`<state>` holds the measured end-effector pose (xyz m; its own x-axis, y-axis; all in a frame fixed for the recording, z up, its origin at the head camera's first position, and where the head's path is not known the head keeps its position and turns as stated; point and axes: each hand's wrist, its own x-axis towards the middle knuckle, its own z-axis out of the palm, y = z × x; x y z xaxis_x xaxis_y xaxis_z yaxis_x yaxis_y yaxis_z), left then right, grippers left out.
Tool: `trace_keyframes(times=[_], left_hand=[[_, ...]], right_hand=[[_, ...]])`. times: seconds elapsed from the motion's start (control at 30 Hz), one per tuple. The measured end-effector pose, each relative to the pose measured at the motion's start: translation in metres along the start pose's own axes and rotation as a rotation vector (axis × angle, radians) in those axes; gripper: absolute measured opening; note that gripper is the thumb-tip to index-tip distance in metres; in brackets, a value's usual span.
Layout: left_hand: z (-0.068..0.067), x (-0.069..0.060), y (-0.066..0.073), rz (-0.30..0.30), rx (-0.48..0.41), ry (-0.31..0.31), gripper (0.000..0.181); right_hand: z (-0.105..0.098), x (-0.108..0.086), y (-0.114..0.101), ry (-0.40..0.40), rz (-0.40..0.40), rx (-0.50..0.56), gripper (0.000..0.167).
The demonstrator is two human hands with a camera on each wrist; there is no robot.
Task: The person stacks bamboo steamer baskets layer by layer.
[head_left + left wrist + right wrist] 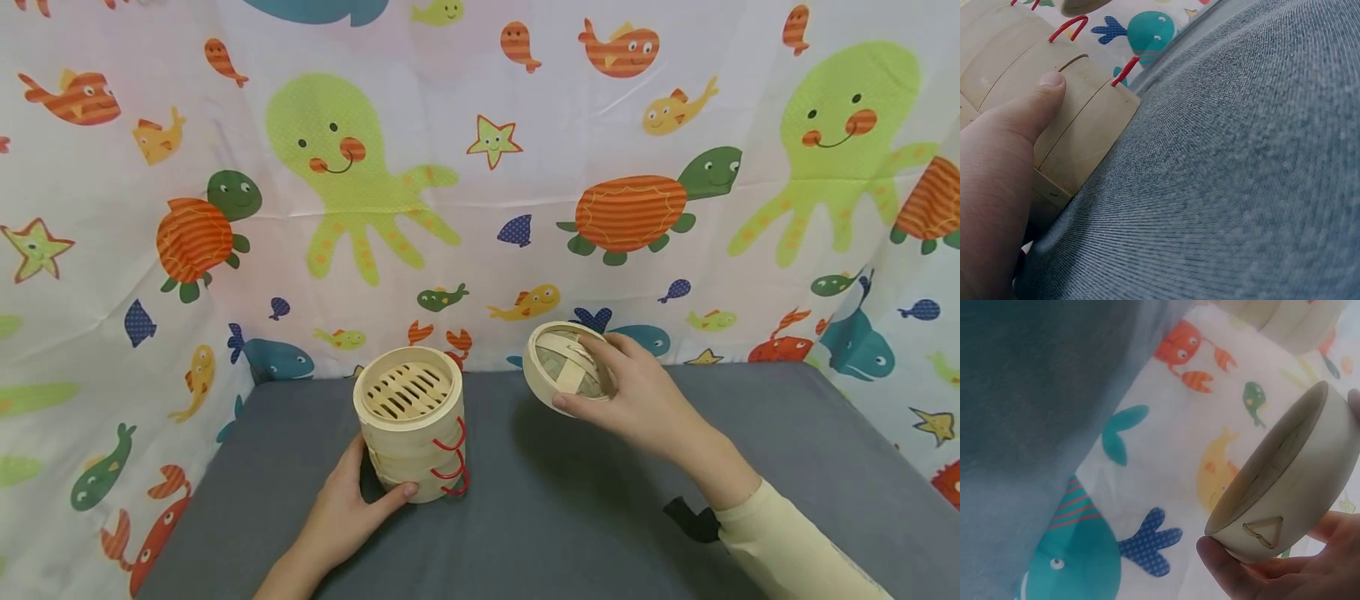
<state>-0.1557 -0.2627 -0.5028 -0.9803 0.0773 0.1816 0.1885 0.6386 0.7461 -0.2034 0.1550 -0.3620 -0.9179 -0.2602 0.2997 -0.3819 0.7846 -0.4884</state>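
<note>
A stacked bamboo steamer [408, 425] stands on the grey table, with a slatted rack showing in its open top and red loops down its right side. My left hand [348, 508] grips its lower part from the left, thumb across the front; in the left wrist view the thumb [1032, 109] presses on the bamboo wall. To the right, my right hand [637, 396] holds a round bamboo lid [566, 367] by its rim, tilted above the table. In the right wrist view fingers and thumb pinch that lid [1297, 487] from both sides.
The grey table [525, 517] runs back to a white curtain [465, 225] printed with sea animals. A black strip [692, 521] hangs by the right sleeve [780, 533].
</note>
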Motion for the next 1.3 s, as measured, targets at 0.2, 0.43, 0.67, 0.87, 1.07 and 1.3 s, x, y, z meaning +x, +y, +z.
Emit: trace_keyframes(times=[0.2, 0.43, 0.67, 0.87, 1.07, 1.3], left_hand=[[-0.003, -0.001, 0.002, -0.001, 0.019, -0.003, 0.115], [-0.003, -0.002, 0.002, -0.009, 0.022, -0.003, 0.117], [-0.005, -0.005, -0.002, -0.014, 0.016, 0.007, 0.115], [-0.005, -0.006, -0.003, -0.006, 0.024, 0.01, 0.115], [-0.005, -0.005, -0.004, 0.003, 0.032, 0.017, 0.115], [0.001, 0.0, -0.002, 0.014, 0.021, 0.005, 0.117]], right_hand=[[0.006, 0.009, -0.013, -0.021, -0.019, 0.03, 0.095], [0.013, 0.015, -0.027, -0.035, -0.037, 0.048, 0.093], [0.018, 0.023, -0.049, -0.04, -0.125, 0.061, 0.092], [0.025, 0.029, -0.062, -0.048, -0.177, 0.066, 0.091], [0.031, 0.034, -0.072, -0.046, -0.242, 0.09, 0.088], [0.035, 0.039, -0.079, -0.074, -0.267, 0.084, 0.088]])
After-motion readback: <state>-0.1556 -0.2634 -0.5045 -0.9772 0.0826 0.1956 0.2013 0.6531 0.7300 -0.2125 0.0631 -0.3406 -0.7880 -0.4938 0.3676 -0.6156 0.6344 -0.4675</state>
